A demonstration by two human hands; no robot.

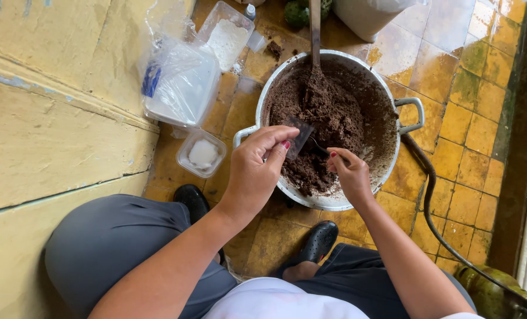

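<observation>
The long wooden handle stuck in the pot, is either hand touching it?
Apart. The head view shows the wooden handle rising from the brown mix at the pot's far side, while the left hand and right hand work at the near side.

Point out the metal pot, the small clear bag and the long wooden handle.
metal pot (pixel 410 112): head view, right side handle.
small clear bag (pixel 299 137): head view, its middle.
long wooden handle (pixel 315 32): head view, mid shaft.

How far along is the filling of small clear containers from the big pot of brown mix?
Done: the brown mix looks fully blended in the metal pot. In hand: the left hand holds a small clear container over the pot while the right hand spoons mix with a spoon. Left: the pot is nearly full, and I see no filled containers.
</observation>
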